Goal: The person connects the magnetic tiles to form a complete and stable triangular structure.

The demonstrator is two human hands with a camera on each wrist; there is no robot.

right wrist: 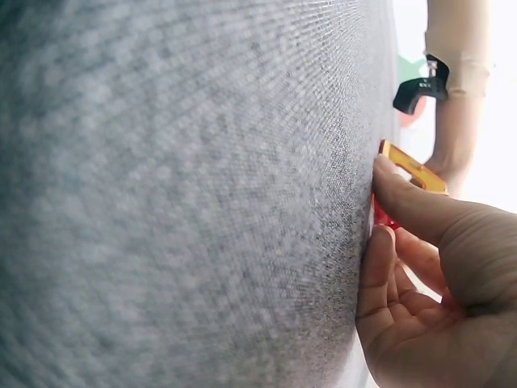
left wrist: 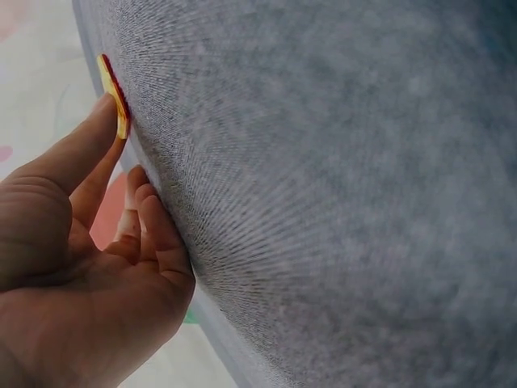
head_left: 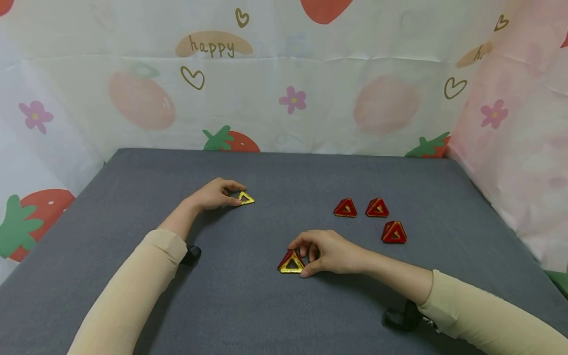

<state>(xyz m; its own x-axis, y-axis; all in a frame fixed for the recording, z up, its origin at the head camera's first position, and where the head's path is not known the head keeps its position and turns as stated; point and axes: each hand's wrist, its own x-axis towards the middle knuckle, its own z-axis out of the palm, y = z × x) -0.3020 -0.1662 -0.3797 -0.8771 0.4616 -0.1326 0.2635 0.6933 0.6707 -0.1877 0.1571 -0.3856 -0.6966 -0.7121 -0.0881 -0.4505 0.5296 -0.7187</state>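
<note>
My left hand (head_left: 218, 194), far left of centre on the cloth, pinches a small yellow triangular frame tile (head_left: 251, 200) between thumb and finger. A red layer shows along one side of that tile (left wrist: 111, 87) in the left wrist view. Nearer the front, my right hand (head_left: 333, 251) holds a red and yellow triangular piece (head_left: 291, 270) at its right side, thumb low and fingers higher. Its yellow face is toward me and a red side slopes behind. The right wrist view shows its yellow frame (right wrist: 420, 174) past the thumb; the fingers cover part of it.
Behind and right of my right hand stand three red pyramids made of triangular tiles: one at left (head_left: 345, 208), one beside it (head_left: 377, 208) and one nearer (head_left: 394, 232). Grey cloth (head_left: 248, 305) covers the table. A printed curtain (head_left: 266, 98) hangs behind its far edge.
</note>
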